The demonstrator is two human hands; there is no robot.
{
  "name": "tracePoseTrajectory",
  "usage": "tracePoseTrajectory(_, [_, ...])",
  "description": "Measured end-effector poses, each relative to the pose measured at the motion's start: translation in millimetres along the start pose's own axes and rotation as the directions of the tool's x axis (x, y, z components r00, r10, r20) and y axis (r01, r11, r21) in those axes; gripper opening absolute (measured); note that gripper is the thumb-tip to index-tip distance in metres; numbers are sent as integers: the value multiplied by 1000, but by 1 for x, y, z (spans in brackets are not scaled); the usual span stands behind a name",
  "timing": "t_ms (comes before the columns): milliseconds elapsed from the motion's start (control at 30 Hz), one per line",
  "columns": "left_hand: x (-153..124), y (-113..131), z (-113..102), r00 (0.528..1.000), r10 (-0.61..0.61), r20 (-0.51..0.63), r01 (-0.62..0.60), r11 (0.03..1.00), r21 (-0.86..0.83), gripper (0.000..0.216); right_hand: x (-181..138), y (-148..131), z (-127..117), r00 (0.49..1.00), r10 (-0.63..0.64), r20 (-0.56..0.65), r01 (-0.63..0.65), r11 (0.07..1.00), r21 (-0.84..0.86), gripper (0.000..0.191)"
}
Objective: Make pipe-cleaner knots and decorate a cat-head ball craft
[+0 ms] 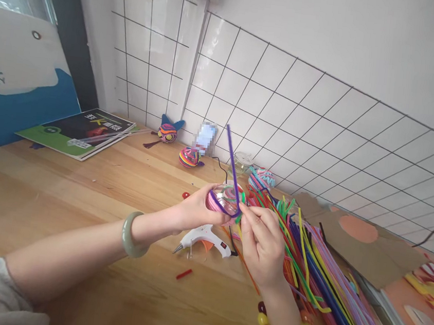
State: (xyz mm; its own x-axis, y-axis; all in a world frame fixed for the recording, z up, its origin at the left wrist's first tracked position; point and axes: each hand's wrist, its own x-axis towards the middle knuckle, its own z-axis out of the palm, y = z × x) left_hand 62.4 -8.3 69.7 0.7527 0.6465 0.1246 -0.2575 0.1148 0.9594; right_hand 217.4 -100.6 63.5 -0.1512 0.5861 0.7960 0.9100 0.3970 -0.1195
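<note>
My left hand (192, 209) is closed around a small clear glass jar (224, 198) partly wrapped in pink and striped pipe cleaners. My right hand (261, 239) pinches a purple pipe cleaner (234, 169) against the jar's side; its free end sticks up toward the tiled wall. A pale green bangle sits on my left wrist and a beaded bracelet on my right wrist. Both hands hover just above the wooden table (62, 193).
A white glue gun (206, 237) lies under my hands, a red scrap (184, 274) nearby. A big pile of coloured pipe cleaners (324, 287) spreads to the right beside cardboard (364, 240). Wrapped ornaments (168, 131), another glass jar (242, 161) and a booklet (80, 131) sit by the wall.
</note>
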Motion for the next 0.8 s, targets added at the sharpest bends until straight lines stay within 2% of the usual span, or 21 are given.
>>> tracePoseTrajectory(200, [1, -2, -4, 1000, -4, 20, 5, 998, -57, 49, 1, 0, 0, 1000, -11, 27, 11, 1000, -5, 43])
tracePoseTrajectory(433, [1, -8, -6, 999, -35, -35, 34, 999, -15, 56, 2, -1, 1, 999, -31, 8, 31, 1000, -5, 43])
tracePoseTrajectory(800, [1, -4, -6, 1000, -18, 2, 18, 1000, 4, 50, 0, 3, 3, 1000, -24, 8, 24, 1000, 15, 42])
